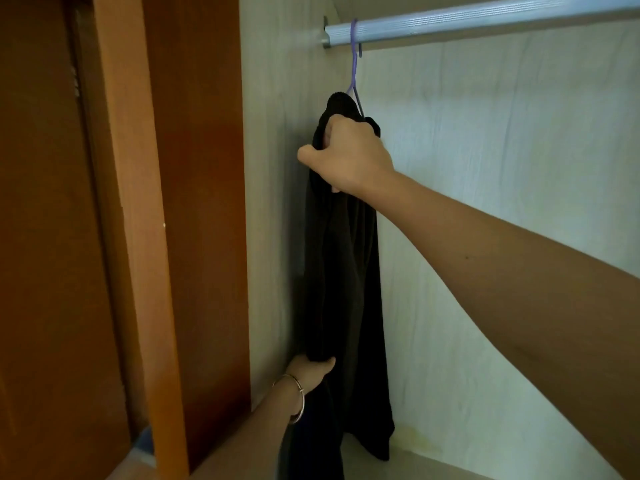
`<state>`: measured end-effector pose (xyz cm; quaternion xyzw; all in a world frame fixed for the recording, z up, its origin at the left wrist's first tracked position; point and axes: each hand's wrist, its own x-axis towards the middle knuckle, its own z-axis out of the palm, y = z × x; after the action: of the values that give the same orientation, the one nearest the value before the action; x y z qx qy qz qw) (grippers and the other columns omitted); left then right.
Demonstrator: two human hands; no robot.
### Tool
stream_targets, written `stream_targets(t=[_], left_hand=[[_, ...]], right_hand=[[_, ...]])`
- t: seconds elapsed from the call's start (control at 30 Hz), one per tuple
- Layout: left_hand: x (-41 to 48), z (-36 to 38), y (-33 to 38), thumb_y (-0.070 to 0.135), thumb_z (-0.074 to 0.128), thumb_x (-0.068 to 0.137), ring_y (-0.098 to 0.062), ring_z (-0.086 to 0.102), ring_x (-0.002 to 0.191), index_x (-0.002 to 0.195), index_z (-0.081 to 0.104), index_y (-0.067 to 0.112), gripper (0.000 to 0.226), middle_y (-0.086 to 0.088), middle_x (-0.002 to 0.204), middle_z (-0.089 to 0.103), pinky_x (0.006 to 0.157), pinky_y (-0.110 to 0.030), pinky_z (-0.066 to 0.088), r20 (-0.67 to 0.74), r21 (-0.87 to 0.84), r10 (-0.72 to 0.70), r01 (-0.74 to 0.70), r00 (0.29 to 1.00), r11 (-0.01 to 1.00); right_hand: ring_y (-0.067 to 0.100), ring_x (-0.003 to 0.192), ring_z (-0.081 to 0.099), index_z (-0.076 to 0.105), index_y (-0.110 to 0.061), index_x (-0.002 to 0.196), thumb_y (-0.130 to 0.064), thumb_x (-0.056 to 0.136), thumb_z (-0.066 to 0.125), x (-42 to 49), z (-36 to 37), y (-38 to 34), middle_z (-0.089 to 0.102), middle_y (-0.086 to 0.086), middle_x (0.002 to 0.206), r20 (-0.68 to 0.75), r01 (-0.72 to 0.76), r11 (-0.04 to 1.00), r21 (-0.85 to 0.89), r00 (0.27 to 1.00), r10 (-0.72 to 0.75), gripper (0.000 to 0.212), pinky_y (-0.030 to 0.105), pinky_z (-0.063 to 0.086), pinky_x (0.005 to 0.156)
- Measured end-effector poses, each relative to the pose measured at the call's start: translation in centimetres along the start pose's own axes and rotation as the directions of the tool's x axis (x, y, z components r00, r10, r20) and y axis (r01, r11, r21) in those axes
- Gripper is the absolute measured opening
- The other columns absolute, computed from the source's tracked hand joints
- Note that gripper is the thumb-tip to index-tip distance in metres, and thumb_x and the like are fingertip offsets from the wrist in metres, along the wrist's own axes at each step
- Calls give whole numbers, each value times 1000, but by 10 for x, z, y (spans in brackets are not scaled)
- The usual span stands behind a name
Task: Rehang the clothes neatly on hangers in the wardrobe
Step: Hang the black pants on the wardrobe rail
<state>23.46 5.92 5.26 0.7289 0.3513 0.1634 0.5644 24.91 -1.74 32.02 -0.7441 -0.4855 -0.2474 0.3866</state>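
Observation:
A black garment (346, 278) hangs from a purple hanger (354, 64) hooked over the silver wardrobe rail (485, 20) at its left end. My right hand (346, 154) grips the garment's upper part just below the hanger's neck. Lower down, my left hand (311, 370), with a thin bangle on the wrist, pinches a fold of the same black fabric. The hanger's shoulders are hidden inside the cloth.
The wardrobe's pale left side wall (273, 168) stands close beside the garment. Brown wooden door panels (194, 202) fill the left of the view. To the right of the hanger, the rail carries nothing in view, in front of the pale back wall (502, 150).

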Motion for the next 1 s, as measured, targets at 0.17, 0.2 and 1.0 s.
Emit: stream_targets(t=[0.17, 0.2, 1.0], left_hand=[[22, 4, 37, 32, 43, 95, -32, 51, 121, 130, 47, 3, 46, -15, 133, 52, 102, -38, 44, -7, -310, -53, 48, 999, 950], [26, 6, 50, 31, 46, 94, -31, 54, 116, 129, 48, 6, 43, -11, 130, 55, 99, -41, 46, 21, -476, -13, 21, 1000, 879], [4, -7, 16, 3, 61, 82, -30, 61, 101, 119, 58, 1, 38, -20, 112, 65, 90, -34, 47, -206, -196, 145, -186, 968, 963]], right_hand=[[26, 65, 60, 29, -21, 63, -32, 83, 53, 1, -13, 5, 47, -2, 67, 15, 10, 1000, -6, 1000, -10, 33, 34, 46, 61], [25, 63, 58, 29, -21, 62, -31, 83, 53, 2, -16, 5, 46, -2, 66, -2, 19, 1000, 4, 1000, -19, 33, 33, 45, 60], [21, 77, 55, 43, -14, 96, -30, 81, 58, -17, -4, 13, 51, 1, 90, -40, 14, 1000, 22, 999, -13, 26, 28, 36, 55]])
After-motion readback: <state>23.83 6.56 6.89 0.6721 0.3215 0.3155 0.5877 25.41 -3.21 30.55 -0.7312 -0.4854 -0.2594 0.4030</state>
